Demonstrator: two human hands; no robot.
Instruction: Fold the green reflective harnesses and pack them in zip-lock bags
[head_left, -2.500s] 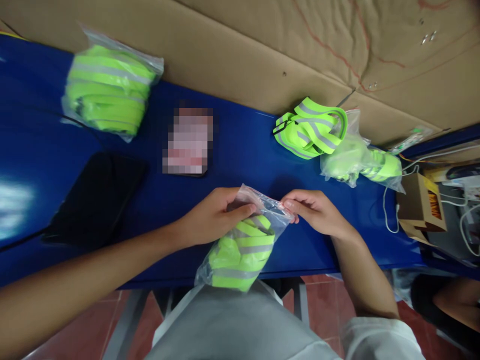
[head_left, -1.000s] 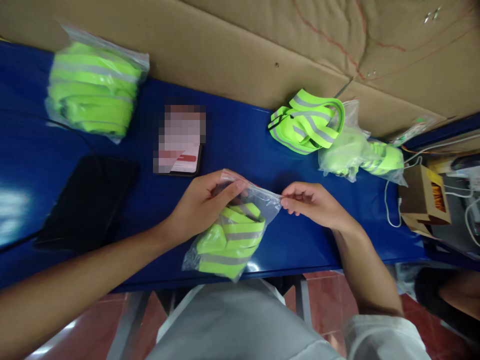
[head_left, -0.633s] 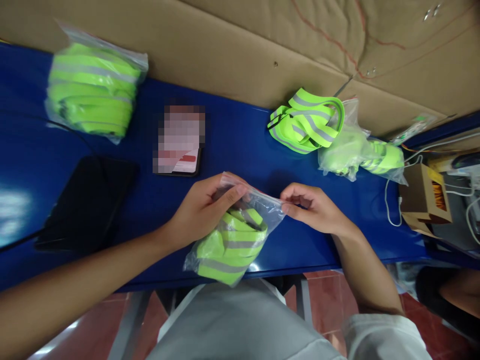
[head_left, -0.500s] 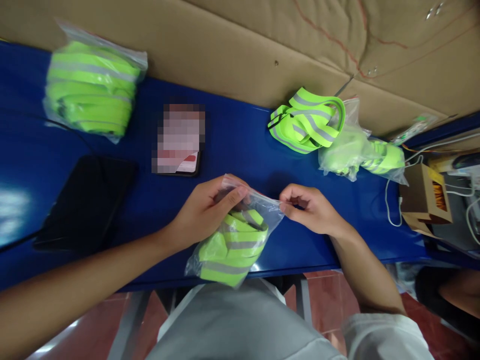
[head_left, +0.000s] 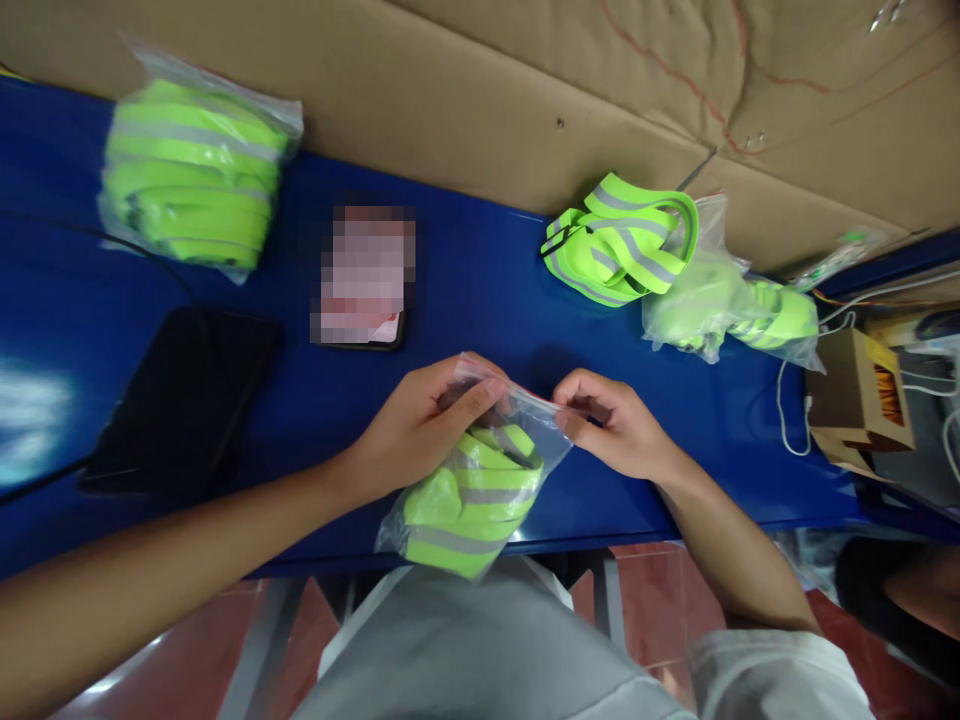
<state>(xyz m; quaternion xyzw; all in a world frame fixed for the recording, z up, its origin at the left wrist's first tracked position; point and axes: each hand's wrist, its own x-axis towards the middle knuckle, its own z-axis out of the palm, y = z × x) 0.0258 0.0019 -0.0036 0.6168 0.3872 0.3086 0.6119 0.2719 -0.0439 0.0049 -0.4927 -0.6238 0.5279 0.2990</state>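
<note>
A clear zip bag (head_left: 551,437) hangs between my hands at the table's near edge, its zip strip at the top. Inside lies a folded neon-yellow reflective strap (head_left: 472,500) with grey bands. My left hand (head_left: 439,415) grips the bag's upper left part, thumb on the near face. At the top right corner of the bag, my right hand (head_left: 611,420) pinches the zip strip between thumb and curled fingers. Beyond the right hand, a loose neon reflective strap (head_left: 619,240) lies in a looped heap.
A stuffed bag of neon straps (head_left: 191,175) sits at the far left of the blue table (head_left: 465,270). Near it are a phone (head_left: 364,275) and a black tablet-like slab (head_left: 180,400). Bagged straps (head_left: 694,300), a small cardboard box (head_left: 855,390) and cables are at right; someone's limb shows lower right.
The right hand has shifted slightly left and down along the zip strip. The whole view has drifted a little; both hands keep hold of the bag.
</note>
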